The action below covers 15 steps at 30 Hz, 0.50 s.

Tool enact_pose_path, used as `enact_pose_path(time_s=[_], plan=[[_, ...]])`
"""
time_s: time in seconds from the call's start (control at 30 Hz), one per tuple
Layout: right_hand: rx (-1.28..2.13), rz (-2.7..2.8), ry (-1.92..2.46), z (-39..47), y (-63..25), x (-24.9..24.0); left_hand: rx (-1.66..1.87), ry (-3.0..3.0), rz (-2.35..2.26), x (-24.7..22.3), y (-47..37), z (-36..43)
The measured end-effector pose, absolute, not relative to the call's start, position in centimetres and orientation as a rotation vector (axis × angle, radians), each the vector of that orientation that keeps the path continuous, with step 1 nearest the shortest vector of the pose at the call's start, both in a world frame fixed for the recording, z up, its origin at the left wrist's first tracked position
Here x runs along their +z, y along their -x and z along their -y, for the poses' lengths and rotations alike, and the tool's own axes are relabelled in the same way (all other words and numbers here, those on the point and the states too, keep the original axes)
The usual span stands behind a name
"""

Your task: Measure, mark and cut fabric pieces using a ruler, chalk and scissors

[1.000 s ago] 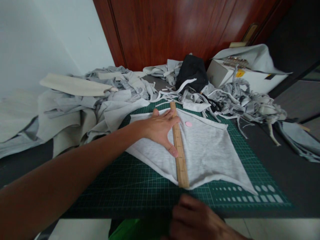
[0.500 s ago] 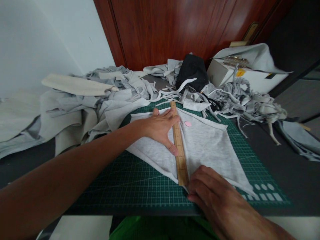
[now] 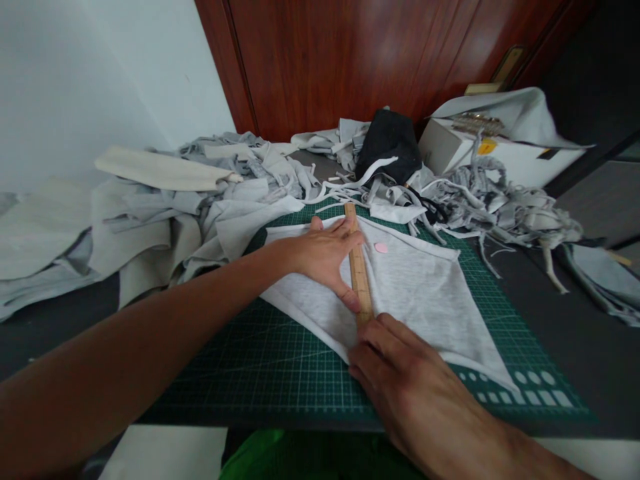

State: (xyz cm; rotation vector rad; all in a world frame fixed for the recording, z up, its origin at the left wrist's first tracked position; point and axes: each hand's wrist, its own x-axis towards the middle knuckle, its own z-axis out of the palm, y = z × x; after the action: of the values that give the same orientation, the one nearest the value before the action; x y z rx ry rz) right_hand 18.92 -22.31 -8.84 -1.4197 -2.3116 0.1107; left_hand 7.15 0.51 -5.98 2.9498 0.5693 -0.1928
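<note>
Ruler [image 3: 360, 277] lies across grey cloth [image 3: 425, 287] on the green mat [image 3: 280, 380]; left hand [image 3: 327, 257], fingers splayed wide, presses it; right hand [image 3: 407, 373] curls over its near end, its hold hidden.

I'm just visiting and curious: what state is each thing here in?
Cloth: spread out, edges curling
Ruler: flat on cloth
Left hand: spread, resting on ruler
Right hand: curled, covering ruler's near end
Mat: flat, partly covered
Scraps: loosely heaped
Box: partly draped
Door: seemingly shut

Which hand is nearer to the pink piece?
Left. The left hand rests on the ruler, just left of the pink piece; the right hand is farther, toward the person.
</note>
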Motion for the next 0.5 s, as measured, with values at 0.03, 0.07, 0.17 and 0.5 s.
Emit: enact_pose_path(time_s=[0.03, 0.07, 0.17, 0.5], plan=[[0.065, 2.325, 1.386, 22.3, -18.9, -9.1, -0.185, -2.952, -0.566, -6.0, -7.1, -0.5], [0.014, 2.330, 1.352, 22.4, -18.8, -9.3, -0.175, -2.955, -0.563, -6.0, -7.1, -0.5], [-0.135, 2.320, 1.291, 23.2, -18.7, -9.4, -0.170, -2.957, -0.572, -5.8, -7.2, -0.3], [0.039, 2.289, 1.095, 25.0, -18.0, -8.5, -0.191, -2.921, -0.589, -5.6, -7.1, -0.1]])
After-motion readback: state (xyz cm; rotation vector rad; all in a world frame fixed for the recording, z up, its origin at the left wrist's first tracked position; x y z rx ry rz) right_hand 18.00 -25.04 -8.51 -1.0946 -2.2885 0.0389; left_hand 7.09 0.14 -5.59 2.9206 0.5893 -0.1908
